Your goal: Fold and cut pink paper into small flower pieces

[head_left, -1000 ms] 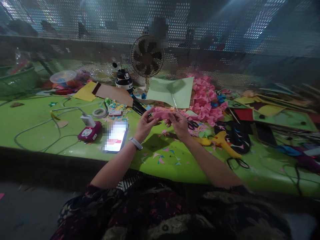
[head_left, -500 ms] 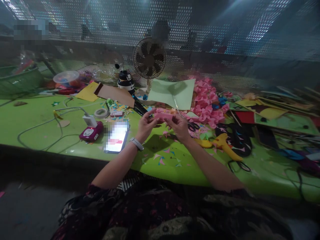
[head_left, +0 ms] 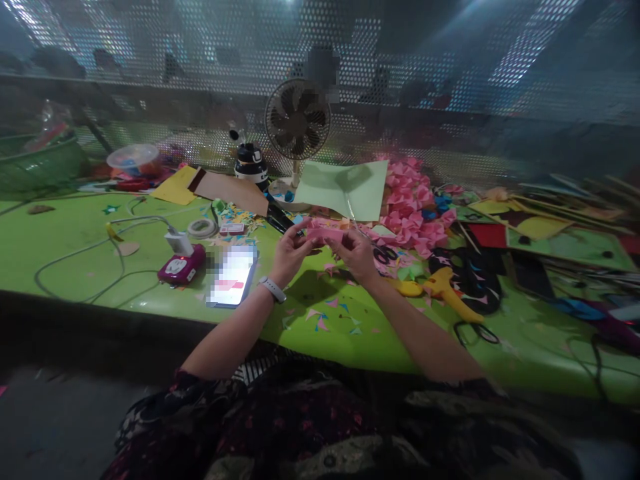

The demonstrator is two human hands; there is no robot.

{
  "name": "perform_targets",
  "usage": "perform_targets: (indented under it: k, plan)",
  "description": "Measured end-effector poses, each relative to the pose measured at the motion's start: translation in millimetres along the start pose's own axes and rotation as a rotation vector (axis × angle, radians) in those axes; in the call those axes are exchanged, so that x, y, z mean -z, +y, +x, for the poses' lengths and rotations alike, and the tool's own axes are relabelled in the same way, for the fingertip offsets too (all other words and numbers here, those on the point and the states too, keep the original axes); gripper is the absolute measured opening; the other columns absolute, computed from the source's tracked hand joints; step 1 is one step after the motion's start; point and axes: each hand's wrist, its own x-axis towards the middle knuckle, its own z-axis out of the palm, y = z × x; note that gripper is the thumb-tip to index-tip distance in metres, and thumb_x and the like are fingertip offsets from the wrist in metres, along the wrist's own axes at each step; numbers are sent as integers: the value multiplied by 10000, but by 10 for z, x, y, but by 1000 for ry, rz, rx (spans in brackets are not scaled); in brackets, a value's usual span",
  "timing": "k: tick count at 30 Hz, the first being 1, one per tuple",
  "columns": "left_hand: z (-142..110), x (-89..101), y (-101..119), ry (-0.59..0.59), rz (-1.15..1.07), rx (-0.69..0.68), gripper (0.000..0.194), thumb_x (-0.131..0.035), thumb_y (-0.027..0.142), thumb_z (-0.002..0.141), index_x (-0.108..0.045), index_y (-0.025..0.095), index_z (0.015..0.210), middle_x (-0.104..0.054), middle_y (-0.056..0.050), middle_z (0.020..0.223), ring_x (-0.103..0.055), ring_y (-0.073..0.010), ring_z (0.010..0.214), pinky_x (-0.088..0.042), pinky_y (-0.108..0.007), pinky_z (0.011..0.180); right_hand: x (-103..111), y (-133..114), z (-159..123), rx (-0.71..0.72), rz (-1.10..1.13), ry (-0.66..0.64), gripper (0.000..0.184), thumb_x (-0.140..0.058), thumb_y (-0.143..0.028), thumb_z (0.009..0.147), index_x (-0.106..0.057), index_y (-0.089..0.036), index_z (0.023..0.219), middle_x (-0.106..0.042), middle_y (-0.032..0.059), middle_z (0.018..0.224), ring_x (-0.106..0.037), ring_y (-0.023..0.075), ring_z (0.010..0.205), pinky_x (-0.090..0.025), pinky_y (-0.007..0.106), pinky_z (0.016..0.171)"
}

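A person seated at a bright green table point(head_left: 30, 233) holds a narrow pink paper strip point(head_left: 324, 234) above the near middle of it, stretched level between two bare hands. The left hand point(head_left: 290, 253), with a pale band at its wrist, pinches the strip's left end; the right hand point(head_left: 357, 253) pinches the right end, thumb and fingers closed on the paper. Any crease in it is too small to make out. Thin paper like this could tear or crumple if the hands pull unevenly, and a slack pinch on one side could let it skew. Small paper scraps point(head_left: 323, 323) lie on the table just nearer than the hands, and a heap of folded pink pieces point(head_left: 407, 193) rises beyond and to the right; a dropped strip might be lost among so much matching pink. A fan point(head_left: 299, 120) stands at the far side; whether it is running cannot be told, but a draught could flutter the strip. To the left, near the forearm, lies a lit phone point(head_left: 233, 275), which a sideways elbow might nudge. To the right, a yellow tool point(head_left: 445, 287), perhaps a glue gun, lies close to the right forearm; if hot, it could burn skin on a careless reach.
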Motion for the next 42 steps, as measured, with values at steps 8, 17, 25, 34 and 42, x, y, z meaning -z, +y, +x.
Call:
perform_targets:
  k: [8, 17, 25, 34, 42]
  plan:
    - [-11, -17, 34, -14, -19, 58, 760, -890, 398, 657, -578, 184, 1316, -787, -53, 885, -761, -198, 842, -607, -327, 788, 12, -3, 6, -72, 27, -86, 504, -764, -668, 697, -641, -192, 808, -582, -31, 604, -517, 107, 503, -450, 248, 464]
    - [-6, 36, 113, -122, 113, 153, 780, -903, 351, 631, -553, 195, 1311, -770, -31, 887, -761, -173, 780, -558, -215, 625, 63, 78, 86, -49, -89, -121, 556, -758, -713, 660, -594, -185, 713, -524, -50, 530, -462, 87, 448, -366, 228, 416]
    - [10, 42, 93, -127, 125, 132, 769, -903, 344, 633, -552, 171, 1294, -767, -53, 842, -752, -188, 739, -582, -277, 684, 181, 35, 145, -70, -123, -214, 562, -770, -715, 641, -579, -187, 644, -550, -40, 512, -499, 92, 417, -408, 230, 416]
    - [21, 55, 86, -110, 131, 142, 748, -893, 318, 642, -546, 168, 1287, -769, -52, 848, -765, -201, 770, -590, -278, 696, 240, -9, 162, -116, -117, -279, 577, -713, -750, 689, -575, -191, 640, -566, -25, 498, -521, 96, 411, -434, 227, 424]
    - [5, 39, 119, -126, 163, 161, 683, -897, 300, 637, -580, 162, 1226, -772, -62, 853, -759, -192, 727, -553, -232, 618, 215, 28, 160, -62, -185, -258, 581, -699, -761, 692, -584, -194, 639, -552, -24, 485, -510, 112, 417, -395, 249, 435]
